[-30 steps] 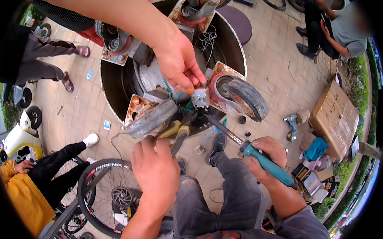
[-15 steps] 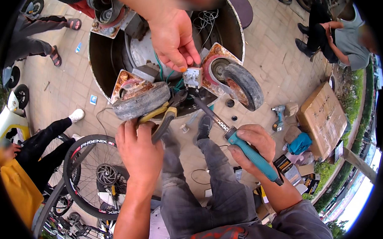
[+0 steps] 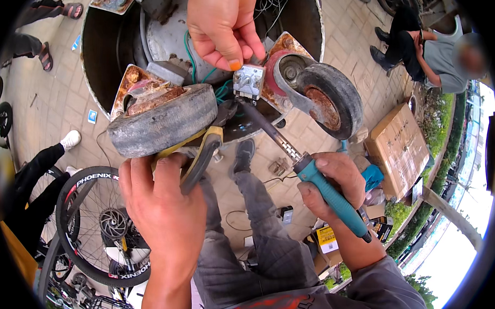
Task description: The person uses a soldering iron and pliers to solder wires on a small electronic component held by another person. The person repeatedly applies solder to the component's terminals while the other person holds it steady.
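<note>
My left hand (image 3: 161,208) is closed round the yellow-and-black handles of a pair of pliers (image 3: 208,145). Their dark jaws reach just under a small square metal-and-white electrical part (image 3: 249,81). In my right hand (image 3: 342,174) is a soldering iron (image 3: 333,198) with a teal grip. Its dark tip points up and left to the small terminals at the part's lower edge, beside the plier jaws; whether it touches them I cannot tell. Another person's hand (image 3: 222,25) hovers at the part's top edge, fingertips against or very near it. Green wires (image 3: 223,90) run behind the part.
An upturned round metal drum (image 3: 91,89) carries rusty caster wheels, one left (image 3: 164,121) and one right (image 3: 336,97) of the work. A bicycle wheel (image 3: 66,202) stands at lower left. At right are a cardboard box (image 3: 397,151) and a seated person (image 3: 444,60). More people stand left.
My view has come closer to the drum, so the casters look larger. The iron's tip has shifted nearer the part's terminals and the plier jaws. Both tools stay in my hands.
</note>
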